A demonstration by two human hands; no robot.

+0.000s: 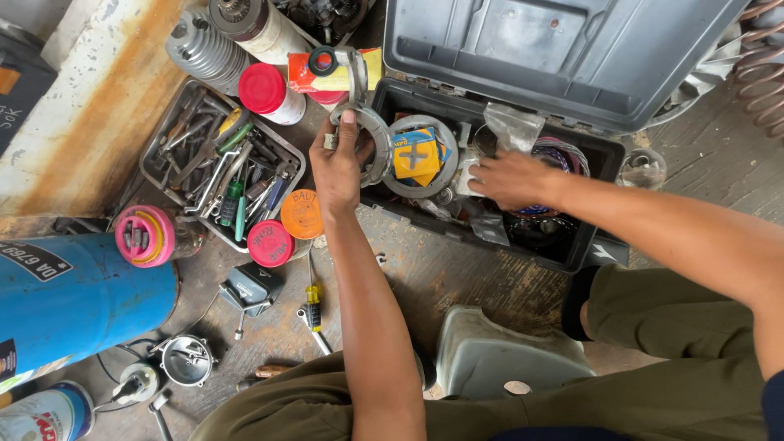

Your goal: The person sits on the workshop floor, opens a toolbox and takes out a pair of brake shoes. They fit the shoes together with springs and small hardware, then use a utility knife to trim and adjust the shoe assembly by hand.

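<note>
In the head view, the left hand point(339, 167) is closed around a grey metal ring clamp point(369, 140), thumb on top and fingers curled under its rim, holding it over the near left corner of the open dark grey plastic toolbox point(572, 245). The right hand point(510, 180) reaches into the middle of the toolbox with its fingers bent down among clear plastic bags point(510, 126); whether it grips anything cannot be told.

Just right of the clamp, inside the box, a yellow and blue square packet point(416, 153) lies within another grey ring. Behind the clamp, on the floor, stands a yellow and red can with a black cap point(331, 69), and beside it a white jar with a red lid point(265, 91).

To the left, a grey wire tray of hand tools point(167, 122) sits on the floor. At its near edge lie a round orange lid point(302, 214) and a round red lid point(270, 243), both with handwriting, and a pink-capped jar point(144, 236). A large blue cylinder with a black label point(82, 302) lies at far left. A yellow-handled screwdriver point(313, 296) rests near the left forearm.
</note>
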